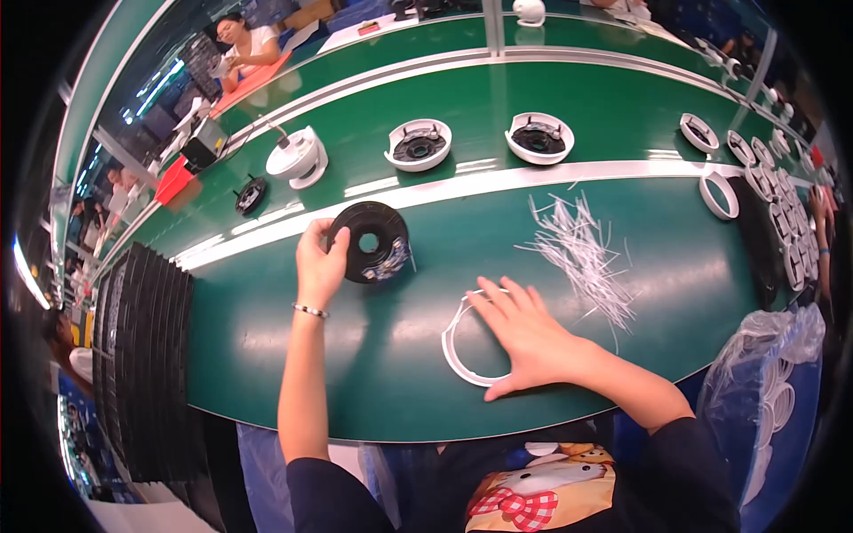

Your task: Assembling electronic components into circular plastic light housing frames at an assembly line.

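Observation:
My left hand (322, 262) is raised over the bench and pinches the left edge of a black disc (369, 218) between thumb and fingers. The disc has a round hole in the middle and a cluster of small coloured parts or wires at its lower right. Lower down, a white plastic ring (450, 355) lies on the green work surface. Across that ring spreads my right hand (538, 342), its fingers stretched out at the far rim and its thumb by the near rim. The hand covers the ring's right side.
A pile of white strips (582, 258) lies right of centre. Beyond, a green belt (355, 147) carries white round housings (419, 164) and a small black part (251, 195). Stacked black trays (142, 355) stand at left. More white rings (782, 222) and a plastic-lined blue bin (791, 435) are at right.

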A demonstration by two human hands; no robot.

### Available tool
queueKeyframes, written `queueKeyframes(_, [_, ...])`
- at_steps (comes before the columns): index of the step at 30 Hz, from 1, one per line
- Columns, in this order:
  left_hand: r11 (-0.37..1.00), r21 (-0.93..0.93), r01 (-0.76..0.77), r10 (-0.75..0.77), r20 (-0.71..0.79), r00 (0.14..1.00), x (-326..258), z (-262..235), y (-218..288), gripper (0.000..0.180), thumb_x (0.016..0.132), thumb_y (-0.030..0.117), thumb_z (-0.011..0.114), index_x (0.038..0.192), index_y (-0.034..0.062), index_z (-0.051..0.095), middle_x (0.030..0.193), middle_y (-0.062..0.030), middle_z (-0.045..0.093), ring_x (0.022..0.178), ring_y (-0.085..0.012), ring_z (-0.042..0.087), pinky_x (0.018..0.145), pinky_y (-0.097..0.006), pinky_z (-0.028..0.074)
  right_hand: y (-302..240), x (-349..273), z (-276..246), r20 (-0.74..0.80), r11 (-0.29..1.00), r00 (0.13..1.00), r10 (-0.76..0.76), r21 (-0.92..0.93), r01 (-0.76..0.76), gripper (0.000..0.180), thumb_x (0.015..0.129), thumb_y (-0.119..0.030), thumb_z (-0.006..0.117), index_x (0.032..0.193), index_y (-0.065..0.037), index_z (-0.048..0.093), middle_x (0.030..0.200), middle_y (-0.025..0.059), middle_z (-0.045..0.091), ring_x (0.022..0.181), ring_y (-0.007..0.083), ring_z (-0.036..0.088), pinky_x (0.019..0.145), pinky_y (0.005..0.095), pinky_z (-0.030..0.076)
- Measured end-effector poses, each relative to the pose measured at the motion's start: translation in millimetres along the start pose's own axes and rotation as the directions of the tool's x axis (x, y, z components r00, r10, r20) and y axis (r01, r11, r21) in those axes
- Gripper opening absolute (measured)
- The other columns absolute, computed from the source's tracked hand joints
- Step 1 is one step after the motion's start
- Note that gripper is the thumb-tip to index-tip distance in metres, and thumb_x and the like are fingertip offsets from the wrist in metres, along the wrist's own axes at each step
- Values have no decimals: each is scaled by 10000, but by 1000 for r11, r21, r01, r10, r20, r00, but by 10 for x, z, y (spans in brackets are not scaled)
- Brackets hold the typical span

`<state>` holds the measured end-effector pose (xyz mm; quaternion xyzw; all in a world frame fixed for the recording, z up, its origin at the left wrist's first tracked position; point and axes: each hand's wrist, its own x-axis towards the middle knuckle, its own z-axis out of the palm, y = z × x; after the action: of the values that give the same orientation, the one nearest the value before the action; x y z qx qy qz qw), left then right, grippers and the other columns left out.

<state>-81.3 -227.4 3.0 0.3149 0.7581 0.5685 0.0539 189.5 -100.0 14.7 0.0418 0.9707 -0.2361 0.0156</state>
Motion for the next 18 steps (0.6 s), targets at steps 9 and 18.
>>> queueKeyframes(9, [644, -740, 194, -99, 170, 980, -462, 765, 299, 330, 795, -78, 445, 1096, -5, 330, 1088, -117, 472, 955, -188, 521, 812, -318, 470, 185, 78, -89, -672, 939, 733, 105, 309, 148, 1058, 464, -326, 798, 1272, 15, 207, 1266, 198, 280, 1191, 317, 277, 971, 393, 270])
queueKeyframes(18, [608, -705, 365, 50, 493, 869, -1015, 1154, 468, 731, 677, 33, 644, 1273, 51, 221, 1256, -108, 348, 1164, -224, 363, 966, -356, 325, 317, 170, 51, -657, 913, 706, 266, 407, 35, 1108, 491, -367, 792, 1303, 9, 138, 1315, 246, 192, 1228, 340, 220, 998, 409, 220])
